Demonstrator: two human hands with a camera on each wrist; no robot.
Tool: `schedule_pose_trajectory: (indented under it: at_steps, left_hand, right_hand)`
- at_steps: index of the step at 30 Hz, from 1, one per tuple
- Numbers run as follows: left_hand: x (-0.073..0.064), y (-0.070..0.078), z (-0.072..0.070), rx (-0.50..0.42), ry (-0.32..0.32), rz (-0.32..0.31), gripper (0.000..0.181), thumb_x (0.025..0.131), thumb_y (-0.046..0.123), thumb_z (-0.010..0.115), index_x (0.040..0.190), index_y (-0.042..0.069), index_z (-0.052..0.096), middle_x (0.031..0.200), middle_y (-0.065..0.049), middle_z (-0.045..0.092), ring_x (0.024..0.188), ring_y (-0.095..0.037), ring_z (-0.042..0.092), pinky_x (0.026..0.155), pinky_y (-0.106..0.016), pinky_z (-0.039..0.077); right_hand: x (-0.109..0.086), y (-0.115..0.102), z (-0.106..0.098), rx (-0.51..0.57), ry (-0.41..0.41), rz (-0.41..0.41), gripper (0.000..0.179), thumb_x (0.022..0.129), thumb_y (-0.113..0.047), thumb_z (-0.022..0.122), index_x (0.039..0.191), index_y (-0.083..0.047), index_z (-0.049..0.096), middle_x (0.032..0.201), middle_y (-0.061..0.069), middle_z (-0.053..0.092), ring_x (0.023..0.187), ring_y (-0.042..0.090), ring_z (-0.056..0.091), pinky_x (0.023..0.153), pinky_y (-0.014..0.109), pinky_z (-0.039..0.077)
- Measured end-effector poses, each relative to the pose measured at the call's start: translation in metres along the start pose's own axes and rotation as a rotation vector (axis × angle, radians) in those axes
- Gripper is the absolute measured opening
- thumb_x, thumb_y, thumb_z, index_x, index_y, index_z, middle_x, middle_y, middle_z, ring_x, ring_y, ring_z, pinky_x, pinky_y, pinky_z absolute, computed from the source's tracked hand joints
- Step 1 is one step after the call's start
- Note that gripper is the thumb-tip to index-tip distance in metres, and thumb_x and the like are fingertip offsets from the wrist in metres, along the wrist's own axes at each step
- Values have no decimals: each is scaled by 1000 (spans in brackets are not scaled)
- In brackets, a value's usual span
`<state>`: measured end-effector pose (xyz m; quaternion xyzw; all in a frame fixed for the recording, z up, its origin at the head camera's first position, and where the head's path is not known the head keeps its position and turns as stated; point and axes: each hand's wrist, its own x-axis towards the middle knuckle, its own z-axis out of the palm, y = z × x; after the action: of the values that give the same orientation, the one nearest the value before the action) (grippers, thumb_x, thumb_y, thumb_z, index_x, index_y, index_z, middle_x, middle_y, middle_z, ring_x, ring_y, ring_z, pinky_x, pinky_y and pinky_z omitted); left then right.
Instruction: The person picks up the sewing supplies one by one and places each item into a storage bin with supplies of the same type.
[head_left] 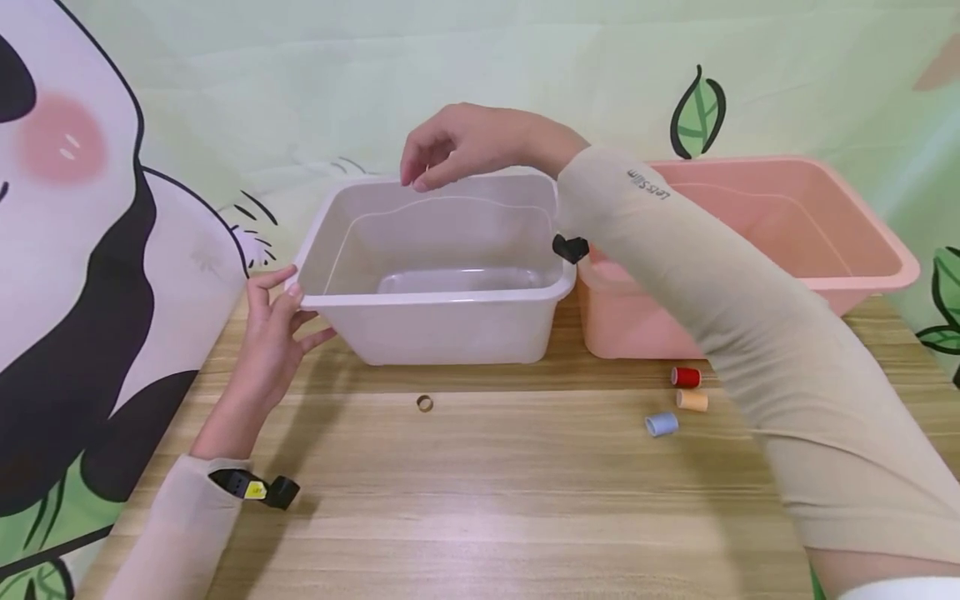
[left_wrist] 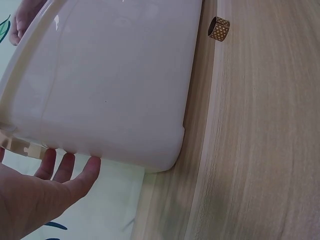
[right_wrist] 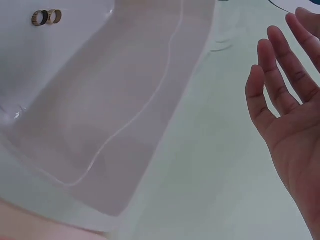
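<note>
My left hand (head_left: 272, 346) grips the left end of a white plastic bin (head_left: 450, 329), its thumb at the rim and several fingers under it against the outer wall. Above the bin's back rim hovers my right hand (head_left: 476, 142), fingers loosely bent; the right wrist view shows nothing held in the visible fingers (right_wrist: 282, 70). Inside the bin, two gold-brown metal rings (right_wrist: 53, 17) lie side by side on the floor. One similar ring, a dimpled bronze bushing (left_wrist: 219, 29) by its look, stands on the table in front of the bin.
A pink bin (head_left: 847, 242) stands to the right of the white one, partly behind my right sleeve (head_left: 712, 275). Small red (head_left: 686, 377), orange (head_left: 692, 401) and blue cylinders (head_left: 662, 424) lie on the wooden table (head_left: 480, 500) before it. A printed cloth backdrop (head_left: 300, 67) hangs behind.
</note>
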<state>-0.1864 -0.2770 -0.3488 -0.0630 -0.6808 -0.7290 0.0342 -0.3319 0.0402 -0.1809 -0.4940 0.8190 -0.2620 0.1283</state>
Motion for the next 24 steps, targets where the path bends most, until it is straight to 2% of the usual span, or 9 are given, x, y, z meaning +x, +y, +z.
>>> schedule_pose_trajectory:
  at_steps: [6, 9, 14, 18, 24]
  left_hand:
    - [2, 0, 1, -10, -2, -2, 42, 107, 36, 52, 138, 25, 27, 148, -6, 38, 119, -21, 57, 88, -35, 59]
    - [2, -1, 1, -17, -1, -5, 41, 107, 36, 52, 138, 25, 27, 148, -6, 38, 118, -21, 57, 87, -35, 59]
    - [2, -3, 2, -23, 1, -1, 39, 107, 36, 52, 137, 26, 28, 147, -6, 39, 117, -20, 58, 87, -35, 60]
    - [2, -3, 2, -31, 5, 4, 39, 107, 35, 52, 136, 26, 29, 145, -5, 41, 115, -20, 58, 86, -35, 60]
    - [2, -2, 1, -33, 12, 4, 39, 107, 35, 52, 136, 25, 29, 144, -4, 41, 115, -20, 58, 85, -35, 60]
  right_hand:
    - [-20, -11, -8, -72, 83, 6, 21, 100, -34, 64, 116, -22, 70, 103, -10, 71, 99, 6, 62, 98, 31, 46]
    - [-30, -15, -6, -63, 100, -4, 20, 101, -34, 63, 115, -21, 70, 101, -9, 72, 98, 6, 62, 98, 31, 48]
    - [-45, -19, 4, -23, 100, -39, 17, 102, -28, 62, 113, -19, 72, 103, -8, 72, 99, 6, 64, 94, 29, 53]
    - [-58, -24, 16, -60, 120, -72, 16, 102, -23, 61, 112, -18, 72, 105, -9, 71, 99, 4, 63, 92, 28, 53]
    - [-77, -36, 31, -120, 202, -103, 14, 101, -21, 61, 109, -18, 72, 99, -11, 70, 91, 5, 60, 88, 26, 53]
